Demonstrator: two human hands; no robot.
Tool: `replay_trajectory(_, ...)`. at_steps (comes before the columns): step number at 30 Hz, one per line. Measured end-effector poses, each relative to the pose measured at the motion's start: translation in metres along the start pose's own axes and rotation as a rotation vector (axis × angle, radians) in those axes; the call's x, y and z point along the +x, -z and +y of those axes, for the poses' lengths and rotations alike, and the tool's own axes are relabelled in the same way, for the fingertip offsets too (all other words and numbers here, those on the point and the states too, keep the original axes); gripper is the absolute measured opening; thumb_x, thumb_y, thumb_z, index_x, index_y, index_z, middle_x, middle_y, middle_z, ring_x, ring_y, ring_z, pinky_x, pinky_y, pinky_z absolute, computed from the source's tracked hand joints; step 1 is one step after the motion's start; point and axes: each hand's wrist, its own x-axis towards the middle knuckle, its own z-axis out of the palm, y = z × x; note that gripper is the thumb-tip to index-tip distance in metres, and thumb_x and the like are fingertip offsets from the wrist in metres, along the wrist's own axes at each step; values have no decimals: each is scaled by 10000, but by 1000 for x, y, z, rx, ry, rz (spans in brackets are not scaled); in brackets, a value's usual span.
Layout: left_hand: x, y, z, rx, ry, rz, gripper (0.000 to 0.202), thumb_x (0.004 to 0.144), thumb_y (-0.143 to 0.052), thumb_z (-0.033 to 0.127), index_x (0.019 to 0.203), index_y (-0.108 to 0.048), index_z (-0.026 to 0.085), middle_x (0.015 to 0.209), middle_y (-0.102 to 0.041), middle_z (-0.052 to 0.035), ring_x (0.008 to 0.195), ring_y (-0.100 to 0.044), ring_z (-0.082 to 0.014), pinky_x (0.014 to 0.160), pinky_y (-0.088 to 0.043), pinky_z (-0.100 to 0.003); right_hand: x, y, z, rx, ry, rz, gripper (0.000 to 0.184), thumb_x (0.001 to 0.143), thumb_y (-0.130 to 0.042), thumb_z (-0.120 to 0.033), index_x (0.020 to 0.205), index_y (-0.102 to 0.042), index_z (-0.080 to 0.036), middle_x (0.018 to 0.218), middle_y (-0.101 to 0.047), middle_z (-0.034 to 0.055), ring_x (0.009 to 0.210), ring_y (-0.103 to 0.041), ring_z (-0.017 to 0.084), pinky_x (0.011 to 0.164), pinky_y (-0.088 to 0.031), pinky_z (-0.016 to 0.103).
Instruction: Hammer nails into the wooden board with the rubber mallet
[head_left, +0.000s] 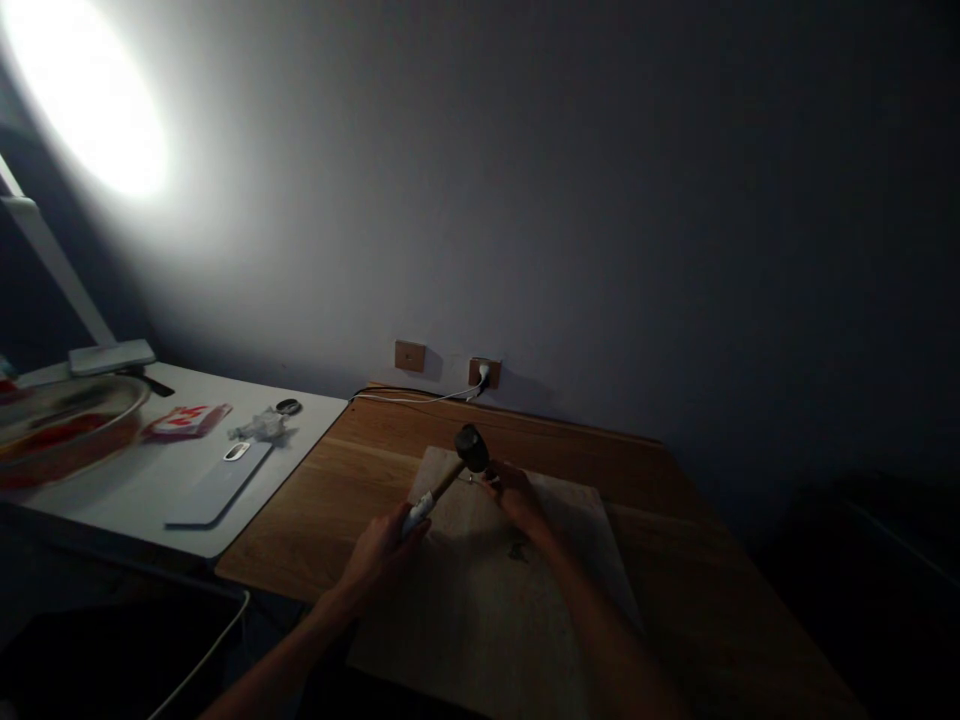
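My left hand (388, 545) is wrapped round the light-coloured grip of a mallet (471, 448). Its wooden handle slants up to a dark, blocky head, raised above the far part of a pale wooden board (480, 600). Close to the mallet head, my right hand (511, 490) rests at the board with its fingers pressed together. A tiny shiny piece (471, 478) shows just left of those fingertips, too small to name. What the right fingers pinch is hidden. Small dark pieces (517, 551) lie on the board below the right hand.
A white table (300, 450) adjoins the wooden table (322, 500) on the left. On it are a grey scale-like slab (217, 490), crumpled clear plastic (262, 427), a red-and-white packet (187, 420), a large clear bowl (112, 430) and a lamp (56, 255). Cords (420, 398) run to a wall socket (484, 373).
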Motion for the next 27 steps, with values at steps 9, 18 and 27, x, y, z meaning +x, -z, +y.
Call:
replay_trajectory(9, 1, 2, 1, 53, -9, -34, 291, 952, -470, 442, 1023, -627, 207, 879, -726, -57, 788, -682, -206, 627, -363, -243, 0, -4, -3, -74, -44, 31, 236, 786, -652, -144, 1010, -671, -215, 882, -658, 30, 790, -636, 171, 732, -499, 263)
replay_trajectory(18, 3, 6, 7, 148, -11, -101, 251, 952, -489, 424, 973, -628, 216, 855, -717, -38, 789, -686, -193, 604, -345, -235, -3, -7, 0, -93, -52, 75, 270, 753, -665, -116, 1007, -676, -205, 946, -693, 73, 877, -644, 224, 789, -499, 310)
replay_trajectory(27, 9, 10, 19, 285, -25, -108, 256, 972, -459, 435, 1018, -610, 234, 913, -727, -51, 834, -700, -220, 628, -364, -252, -18, 10, 17, 114, -71, 143, 770, 666, -821, -308, 1377, -527, -269, 1165, -627, 79, 934, -634, 236, 859, -556, 405)
